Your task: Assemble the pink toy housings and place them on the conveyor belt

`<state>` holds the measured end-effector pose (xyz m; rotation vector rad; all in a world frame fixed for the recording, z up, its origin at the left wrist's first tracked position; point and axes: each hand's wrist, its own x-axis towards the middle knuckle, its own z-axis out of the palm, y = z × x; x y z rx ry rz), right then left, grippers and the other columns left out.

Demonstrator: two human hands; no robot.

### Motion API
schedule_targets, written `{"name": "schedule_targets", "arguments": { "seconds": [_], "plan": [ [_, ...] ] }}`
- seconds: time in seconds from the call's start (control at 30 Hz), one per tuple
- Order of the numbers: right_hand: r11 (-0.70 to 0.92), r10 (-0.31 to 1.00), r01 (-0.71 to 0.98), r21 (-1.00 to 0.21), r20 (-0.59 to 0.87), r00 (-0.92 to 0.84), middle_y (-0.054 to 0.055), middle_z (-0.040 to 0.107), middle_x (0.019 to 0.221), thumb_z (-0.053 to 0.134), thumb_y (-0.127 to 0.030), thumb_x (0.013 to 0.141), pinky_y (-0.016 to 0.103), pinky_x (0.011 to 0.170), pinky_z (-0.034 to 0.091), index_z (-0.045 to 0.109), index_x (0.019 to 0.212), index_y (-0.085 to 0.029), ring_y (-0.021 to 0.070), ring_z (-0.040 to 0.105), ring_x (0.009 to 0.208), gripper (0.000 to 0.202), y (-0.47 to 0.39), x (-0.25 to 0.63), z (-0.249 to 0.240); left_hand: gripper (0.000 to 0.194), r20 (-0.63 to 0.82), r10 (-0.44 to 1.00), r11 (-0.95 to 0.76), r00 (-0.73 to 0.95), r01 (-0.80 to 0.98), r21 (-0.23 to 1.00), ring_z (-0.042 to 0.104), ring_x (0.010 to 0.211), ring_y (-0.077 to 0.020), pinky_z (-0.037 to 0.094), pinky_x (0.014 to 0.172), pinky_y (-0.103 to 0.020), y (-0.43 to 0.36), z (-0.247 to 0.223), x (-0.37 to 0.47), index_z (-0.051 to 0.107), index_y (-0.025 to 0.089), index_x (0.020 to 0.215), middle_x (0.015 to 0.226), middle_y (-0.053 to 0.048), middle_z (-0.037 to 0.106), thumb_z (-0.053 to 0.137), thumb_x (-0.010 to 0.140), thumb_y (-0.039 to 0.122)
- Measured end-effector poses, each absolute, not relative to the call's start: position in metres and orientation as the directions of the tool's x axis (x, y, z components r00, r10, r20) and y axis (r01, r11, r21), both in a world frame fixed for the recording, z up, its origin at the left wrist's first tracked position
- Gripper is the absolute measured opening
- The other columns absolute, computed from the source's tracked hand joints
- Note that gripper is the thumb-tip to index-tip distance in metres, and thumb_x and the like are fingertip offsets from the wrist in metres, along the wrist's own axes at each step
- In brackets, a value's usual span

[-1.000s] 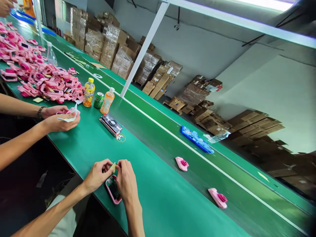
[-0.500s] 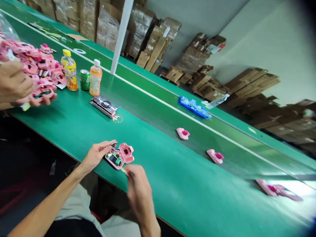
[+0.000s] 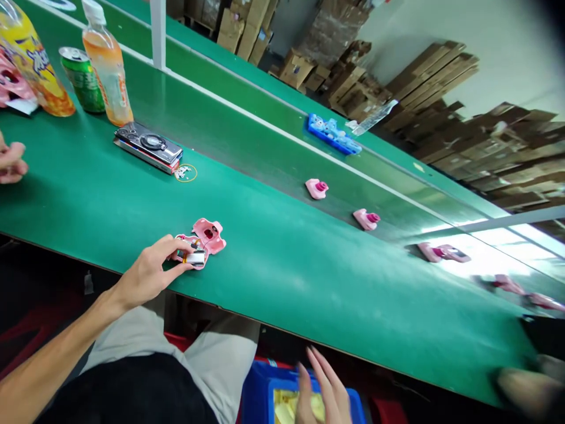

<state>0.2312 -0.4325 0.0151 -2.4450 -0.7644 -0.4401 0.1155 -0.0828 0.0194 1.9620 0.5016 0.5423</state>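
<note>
My left hand (image 3: 152,268) pinches a small silver-white battery (image 3: 195,258) with a yellow band between thumb and fingers. It holds the battery over the lower half of an opened pink toy-camera casing (image 3: 202,265), mostly covering the parts inside. The casing's other pink half (image 3: 216,243) lies folded out beside it on the green bench. My right hand (image 3: 325,388) is below the bench edge, over a blue bin (image 3: 258,391). Its fingers are apart, with nothing visible in them. Pale yellow scraps (image 3: 285,406) lie in that bin.
A phone (image 3: 152,141) lies on a stack near an orange drink bottle (image 3: 110,76), a green can (image 3: 86,82) and a yellow-labelled bottle (image 3: 35,65). Pink toy cameras (image 3: 318,188) sit farther along the line, near a blue tray (image 3: 333,138). Another person's hand (image 3: 11,162) shows at left.
My right hand has left the casing and moved down to the blue bin, its fingers now spread. My left hand has brought the battery over the casing. The view has shifted.
</note>
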Motion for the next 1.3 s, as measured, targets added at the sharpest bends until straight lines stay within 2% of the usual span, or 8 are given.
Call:
{"name": "schedule_targets", "arguments": {
  "seconds": [0.03,0.13,0.3,0.53,0.67,0.77,1.03,1.3],
  "plan": [
    [-0.538,0.543,0.754,-0.377,0.529,0.652,0.013,0.072,0.122,0.063,-0.028,0.096,0.052,0.094,0.058,0.067,0.132,-0.025,0.0316,0.069,0.109,0.036,-0.400,0.239,0.020,0.021,0.174,0.528,-0.453,0.831,0.102,0.886,0.061,0.079,-0.0165,0.054,0.078,-0.028,-0.085,0.020,0.114,0.070,0.023,0.103,0.095,-0.002,0.068,0.063,0.093,0.041],
    [-0.107,0.885,0.913,-0.393,0.381,0.268,0.011,0.065,0.137,0.060,-0.016,0.098,0.045,0.100,0.057,0.055,0.145,-0.024,0.0275,0.062,0.123,0.048,-0.302,0.257,0.039,0.021,0.225,0.420,-0.542,0.879,0.045,0.839,0.063,0.089,-0.0195,0.053,0.087,-0.032,-0.091,0.022,0.111,0.068,0.022,0.105,0.098,-0.004,0.069,0.055,0.098,0.037],
    [0.127,0.969,0.901,-0.415,0.244,-0.025,0.009,0.074,0.116,0.056,-0.016,0.100,0.037,0.091,0.060,0.067,0.127,-0.021,0.0219,0.069,0.105,0.029,-0.227,0.262,0.057,0.021,0.219,0.382,-0.560,0.898,0.036,0.828,0.062,0.097,-0.0203,0.052,0.093,-0.034,-0.095,0.019,0.100,0.067,0.021,0.110,0.103,-0.005,0.069,0.050,0.101,0.029],
    [0.055,0.927,0.796,-0.603,0.327,0.185,0.004,0.077,0.105,0.062,-0.017,0.098,0.028,0.079,0.062,0.075,0.117,-0.025,0.0170,0.071,0.092,0.024,-0.234,0.266,0.051,0.061,0.288,0.461,-0.593,0.840,0.050,0.804,0.044,0.138,-0.0300,0.046,0.112,-0.049,-0.094,0.007,0.095,0.049,0.026,0.149,0.160,-0.014,0.039,0.069,0.092,0.036],
    [0.029,0.933,0.800,-0.599,0.303,0.193,0.003,0.077,0.110,0.058,-0.016,0.100,0.033,0.079,0.063,0.073,0.123,-0.029,0.0184,0.069,0.094,0.030,-0.229,0.267,0.046,0.032,0.353,0.576,-0.633,0.737,0.129,0.764,0.062,0.113,-0.0228,0.052,0.100,-0.043,-0.098,-0.003,0.111,0.067,0.023,0.130,0.132,-0.010,0.065,0.049,0.103,0.024],
    [0.019,0.941,0.837,-0.547,0.292,0.169,0.003,0.077,0.113,0.055,-0.015,0.101,0.033,0.079,0.063,0.072,0.125,-0.028,0.0185,0.066,0.092,0.032,-0.229,0.269,0.039,0.027,0.388,0.620,-0.640,0.682,0.154,0.753,0.066,0.099,-0.0202,0.054,0.092,-0.037,-0.102,-0.007,0.119,0.073,0.018,0.111,0.107,-0.007,0.073,0.048,0.104,0.023],
    [-0.016,0.954,0.952,-0.304,0.282,0.106,0.006,0.075,0.116,0.048,-0.009,0.101,0.035,0.079,0.062,0.068,0.129,-0.020,0.0217,0.061,0.090,0.036,-0.234,0.263,0.032,0.018,0.473,0.589,-0.736,0.655,0.194,0.649,0.066,0.095,-0.0185,0.050,0.085,-0.034,-0.106,-0.008,0.122,0.069,0.017,0.101,0.105,-0.007,0.073,0.051,0.103,0.019],
    [-0.119,0.969,0.992,-0.032,0.216,0.123,0.009,0.066,0.136,0.060,-0.015,0.096,0.047,0.086,0.058,0.064,0.134,-0.014,0.0350,0.054,0.117,0.038,-0.242,0.245,0.032,0.034,0.447,0.331,-0.895,0.831,0.125,0.429,0.059,0.117,-0.0289,0.049,0.096,-0.043,-0.104,-0.003,0.108,0.060,0.011,0.132,0.133,-0.016,0.065,0.058,0.100,0.022]
  ]
}}
